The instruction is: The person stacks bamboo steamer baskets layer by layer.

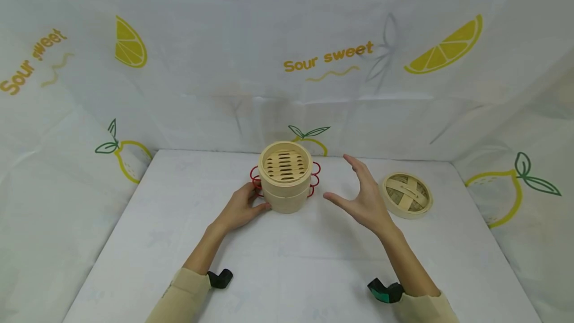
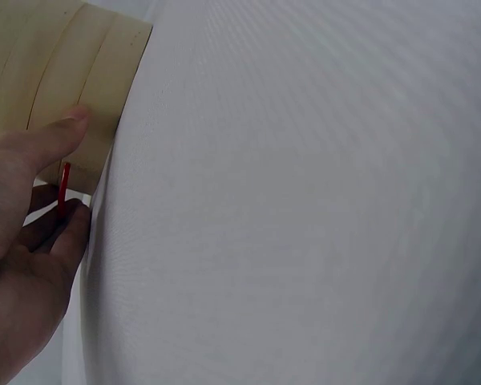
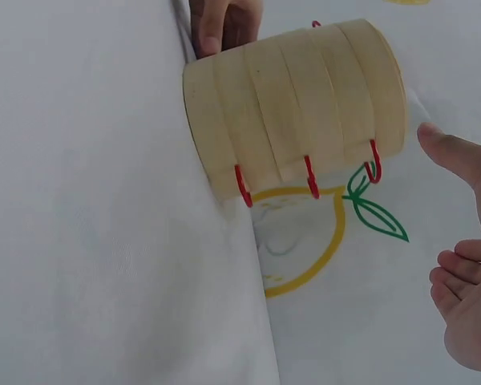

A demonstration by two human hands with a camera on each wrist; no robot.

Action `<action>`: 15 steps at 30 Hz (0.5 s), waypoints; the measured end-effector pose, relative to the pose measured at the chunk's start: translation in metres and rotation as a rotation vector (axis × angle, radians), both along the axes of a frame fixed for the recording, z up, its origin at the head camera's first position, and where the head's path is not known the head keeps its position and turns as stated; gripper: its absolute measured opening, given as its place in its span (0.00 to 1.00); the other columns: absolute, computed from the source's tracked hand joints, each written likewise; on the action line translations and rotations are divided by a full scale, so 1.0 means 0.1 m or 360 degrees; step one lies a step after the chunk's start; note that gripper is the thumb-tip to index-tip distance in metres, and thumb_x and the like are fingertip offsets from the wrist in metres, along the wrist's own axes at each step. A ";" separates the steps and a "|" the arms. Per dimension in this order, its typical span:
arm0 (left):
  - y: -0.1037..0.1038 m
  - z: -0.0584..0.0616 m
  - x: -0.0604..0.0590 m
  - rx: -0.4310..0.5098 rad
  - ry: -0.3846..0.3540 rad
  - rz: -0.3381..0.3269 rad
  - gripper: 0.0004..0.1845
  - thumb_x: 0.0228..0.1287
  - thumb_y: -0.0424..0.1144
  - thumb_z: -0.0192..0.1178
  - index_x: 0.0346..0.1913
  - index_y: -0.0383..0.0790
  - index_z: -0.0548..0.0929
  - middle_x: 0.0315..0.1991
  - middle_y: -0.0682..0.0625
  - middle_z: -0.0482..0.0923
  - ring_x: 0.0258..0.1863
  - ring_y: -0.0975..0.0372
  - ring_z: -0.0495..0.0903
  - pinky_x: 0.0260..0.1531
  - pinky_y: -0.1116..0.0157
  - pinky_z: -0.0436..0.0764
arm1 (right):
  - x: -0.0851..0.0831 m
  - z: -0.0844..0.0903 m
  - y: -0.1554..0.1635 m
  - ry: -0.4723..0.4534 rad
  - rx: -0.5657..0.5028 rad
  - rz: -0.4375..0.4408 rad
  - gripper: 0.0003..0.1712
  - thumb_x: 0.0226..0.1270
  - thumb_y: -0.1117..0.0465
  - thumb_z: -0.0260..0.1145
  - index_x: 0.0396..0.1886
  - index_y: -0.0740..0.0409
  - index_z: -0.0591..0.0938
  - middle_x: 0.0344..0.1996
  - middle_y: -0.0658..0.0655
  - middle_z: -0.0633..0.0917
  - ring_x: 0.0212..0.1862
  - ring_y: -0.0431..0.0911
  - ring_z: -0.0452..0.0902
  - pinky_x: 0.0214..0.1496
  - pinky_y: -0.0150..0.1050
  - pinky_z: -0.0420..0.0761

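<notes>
- The bamboo steamer [image 1: 285, 177] is showing pale tan, with darker slats across its open top.
- Red wire loops [image 1: 315, 179] are sticking out around its sides.
- The steamer lid [image 1: 407, 195] is showing the same tan, woven in crossing strips.
- The tabletop [image 1: 287, 258] is lying plain white.
- The backdrop cloth [image 1: 287, 54] is displaying yellow lemon slices, green leaves and orange "Sour sweet" lettering on white.
- The sleeves [image 1: 186, 295] are showing beige.
</notes>
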State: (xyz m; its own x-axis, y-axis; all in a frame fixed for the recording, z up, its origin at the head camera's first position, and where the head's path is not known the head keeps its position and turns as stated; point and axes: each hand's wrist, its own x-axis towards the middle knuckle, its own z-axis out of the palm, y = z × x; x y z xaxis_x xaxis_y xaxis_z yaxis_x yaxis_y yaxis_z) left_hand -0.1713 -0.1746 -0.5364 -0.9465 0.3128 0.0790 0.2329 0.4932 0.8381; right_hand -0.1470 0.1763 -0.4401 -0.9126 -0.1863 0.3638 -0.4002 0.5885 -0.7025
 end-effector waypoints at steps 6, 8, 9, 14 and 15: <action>0.01 0.01 0.01 0.0002 -0.0018 0.0009 0.34 0.67 0.39 0.78 0.71 0.31 0.76 0.66 0.40 0.81 0.70 0.50 0.82 0.76 0.56 0.82 | 0.12 -0.08 0.34 0.0052 -0.0015 -0.0117 0.58 0.55 0.63 0.87 0.83 0.57 0.67 0.79 0.66 0.73 0.77 0.68 0.70 0.83 0.54 0.75; 0.01 0.01 0.01 0.0000 -0.0006 0.0010 0.34 0.67 0.39 0.78 0.71 0.31 0.76 0.65 0.40 0.82 0.70 0.49 0.83 0.76 0.56 0.82 | 0.14 -0.10 0.44 0.0098 -0.0026 -0.0145 0.56 0.55 0.67 0.86 0.82 0.60 0.69 0.78 0.67 0.74 0.76 0.68 0.71 0.82 0.34 0.74; 0.01 0.01 0.00 0.0001 -0.0002 0.0011 0.34 0.67 0.39 0.78 0.71 0.31 0.76 0.65 0.40 0.82 0.69 0.49 0.83 0.76 0.56 0.82 | 0.14 -0.11 0.49 0.0121 -0.0027 -0.0152 0.54 0.55 0.68 0.86 0.81 0.61 0.70 0.77 0.67 0.75 0.75 0.69 0.72 0.80 0.24 0.71; 0.01 0.01 0.01 -0.0005 0.0024 0.0012 0.34 0.67 0.39 0.78 0.71 0.32 0.76 0.65 0.40 0.82 0.68 0.49 0.83 0.75 0.55 0.83 | 0.16 -0.14 0.68 0.0175 -0.0054 -0.0178 0.50 0.56 0.73 0.84 0.78 0.64 0.73 0.74 0.70 0.78 0.73 0.65 0.73 0.71 0.08 0.63; 0.02 0.01 0.01 -0.0006 0.0032 0.0011 0.34 0.67 0.39 0.78 0.71 0.32 0.76 0.65 0.40 0.82 0.68 0.49 0.83 0.75 0.55 0.83 | 0.16 -0.14 0.72 0.0180 -0.0055 -0.0194 0.49 0.57 0.73 0.83 0.78 0.63 0.74 0.73 0.70 0.78 0.74 0.60 0.74 0.71 0.08 0.63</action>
State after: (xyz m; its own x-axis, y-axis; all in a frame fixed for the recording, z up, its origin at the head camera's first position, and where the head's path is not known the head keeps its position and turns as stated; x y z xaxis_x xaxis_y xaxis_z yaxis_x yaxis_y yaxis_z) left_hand -0.1702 -0.1731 -0.5355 -0.9470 0.3064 0.0966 0.2460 0.4981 0.8315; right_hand -0.1307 0.2480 -0.4545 -0.8805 -0.0622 0.4699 -0.4050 0.6136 -0.6778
